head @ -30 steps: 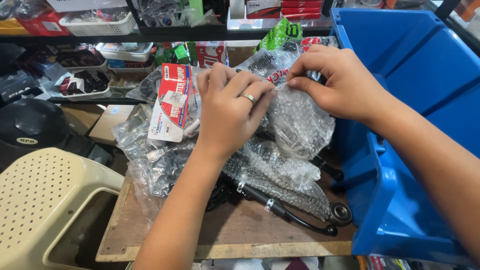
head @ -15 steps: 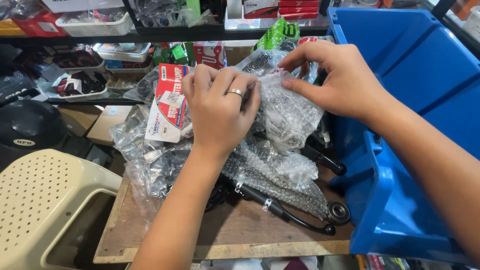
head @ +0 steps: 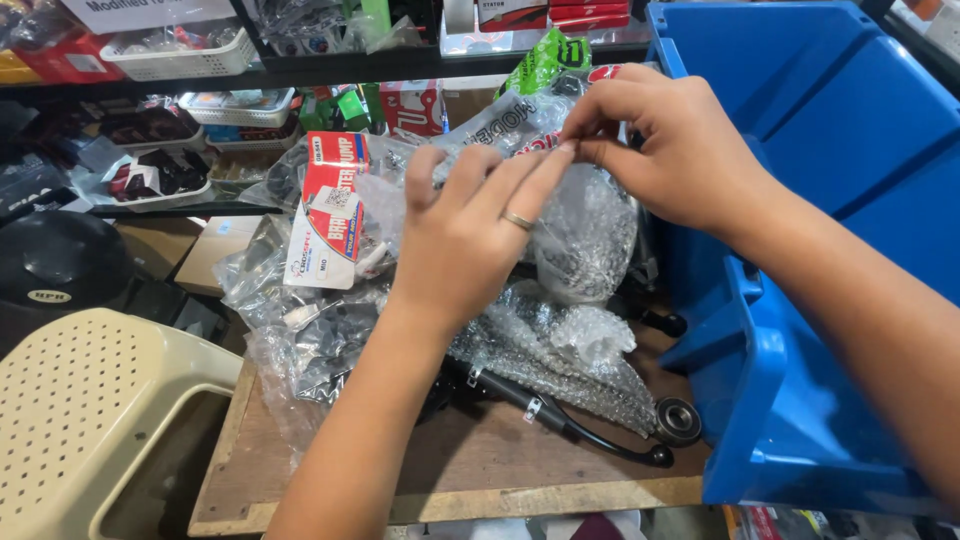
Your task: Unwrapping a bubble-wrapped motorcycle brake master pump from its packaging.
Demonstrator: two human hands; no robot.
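Head view: beside a blue bin (head: 850,200), the left hand (head: 470,240) presses down on a bubble-wrapped part (head: 580,230), fingers loosely curled over the wrap, gripping nothing firmly. Nearer the bin, the right hand (head: 680,150) pinches the wrap's top edge, apparently mid-unwrapping; peeling it open looks due.

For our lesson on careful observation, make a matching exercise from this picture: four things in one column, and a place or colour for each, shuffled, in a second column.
Things:
1. left hand
2. large plastic bin
3. perforated stool
4. red and white box

Descriptions:
a. cream, at lower left
b. wears a ring, rests on the bubble-wrapped bundle
c. blue, on the right
d. inside clear plastic, left of the hands

Pairs: 1-b, 2-c, 3-a, 4-d
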